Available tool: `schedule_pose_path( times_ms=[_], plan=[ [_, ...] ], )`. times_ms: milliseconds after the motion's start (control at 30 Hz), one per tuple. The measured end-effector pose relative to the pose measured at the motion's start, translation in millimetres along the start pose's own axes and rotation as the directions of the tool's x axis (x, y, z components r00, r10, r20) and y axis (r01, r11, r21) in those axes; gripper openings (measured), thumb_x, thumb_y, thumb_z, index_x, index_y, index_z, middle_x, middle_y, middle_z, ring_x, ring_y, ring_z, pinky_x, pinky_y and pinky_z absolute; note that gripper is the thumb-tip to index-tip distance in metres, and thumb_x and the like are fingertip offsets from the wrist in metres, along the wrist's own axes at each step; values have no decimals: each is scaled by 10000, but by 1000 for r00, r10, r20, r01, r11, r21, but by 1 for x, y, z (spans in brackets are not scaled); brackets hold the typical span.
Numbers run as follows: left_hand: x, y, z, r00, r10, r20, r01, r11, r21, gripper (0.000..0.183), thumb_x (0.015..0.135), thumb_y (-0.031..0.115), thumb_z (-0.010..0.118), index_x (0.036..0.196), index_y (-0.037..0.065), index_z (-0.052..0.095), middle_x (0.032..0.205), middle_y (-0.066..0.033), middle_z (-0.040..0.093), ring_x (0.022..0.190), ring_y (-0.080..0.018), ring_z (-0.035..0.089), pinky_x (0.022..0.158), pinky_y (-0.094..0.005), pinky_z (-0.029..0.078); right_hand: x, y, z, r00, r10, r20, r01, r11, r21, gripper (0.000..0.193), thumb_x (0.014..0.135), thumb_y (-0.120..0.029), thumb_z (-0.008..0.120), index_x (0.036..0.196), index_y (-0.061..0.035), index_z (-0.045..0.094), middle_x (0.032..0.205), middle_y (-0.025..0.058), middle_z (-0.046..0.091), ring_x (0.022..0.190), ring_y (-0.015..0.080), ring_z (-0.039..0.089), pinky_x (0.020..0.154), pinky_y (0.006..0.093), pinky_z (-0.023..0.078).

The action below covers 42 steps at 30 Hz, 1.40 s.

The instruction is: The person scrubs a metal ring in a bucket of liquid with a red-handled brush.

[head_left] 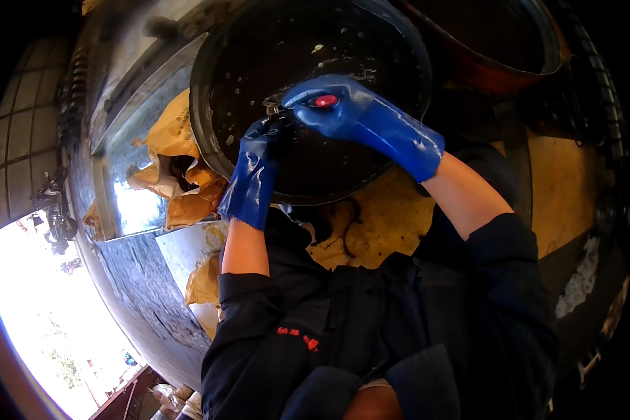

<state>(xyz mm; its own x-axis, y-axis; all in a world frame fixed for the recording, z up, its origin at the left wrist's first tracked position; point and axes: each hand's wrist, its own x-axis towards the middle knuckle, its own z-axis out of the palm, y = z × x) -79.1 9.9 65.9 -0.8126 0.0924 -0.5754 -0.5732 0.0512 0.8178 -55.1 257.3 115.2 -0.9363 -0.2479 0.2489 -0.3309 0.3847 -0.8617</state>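
Observation:
Both my hands wear long blue rubber gloves above a large round black tub [201,119] of dark liquid with light flecks and bubbles on it. My right hand [336,106] is closed round a thing of which only a rounded, shiny red end [325,101] shows; the rest is hidden in the glove. Close beside it, at lower left, my left hand [262,140] is curled, its fingertips dark and wet. A small metallic-looking piece [274,110] shows by the left fingertips, too small and dark to name. The hands nearly meet there.
A torn yellow-brown paper sack [171,133] lies against the tub's left side. Another wide round vessel with a reddish rim [497,77] stands at upper right. Stained yellowish board [385,231] lies below the tub. Bright daylight comes in at lower left.

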Motion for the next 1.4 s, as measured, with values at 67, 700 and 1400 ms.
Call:
schedule_pose_path(
  times_ms=[67,700,1400],
  plan=[
    [-9,4,18,999,38,1,-37,995,-95,258,1004,73,697,1248,-12,690,1126,-122,761,946,-206,731,832,-343,605,-8,9,1,976,203,-74,-203,979,8,247,984,-263,699,1181,-127,761,1021,65,781,964,198,751,928,348,616],
    [-3,-1,19,954,283,-99,-291,954,-70,277,987,-36,670,1263,-41,688,1170,-161,765,1067,-272,735,1025,-380,566,-14,4,-25,657,750,70,-712,588,385,386,902,-383,668,1039,-31,743,905,117,702,848,189,645,792,362,507],
    [-58,44,-105,591,798,121,-193,-6,981,280,899,201,797,1136,58,752,1051,-116,773,948,-257,758,868,-366,594,1,-32,-35,703,711,17,-710,699,83,368,1005,-408,649,929,-65,756,800,69,731,770,174,696,831,339,548]
  ],
)
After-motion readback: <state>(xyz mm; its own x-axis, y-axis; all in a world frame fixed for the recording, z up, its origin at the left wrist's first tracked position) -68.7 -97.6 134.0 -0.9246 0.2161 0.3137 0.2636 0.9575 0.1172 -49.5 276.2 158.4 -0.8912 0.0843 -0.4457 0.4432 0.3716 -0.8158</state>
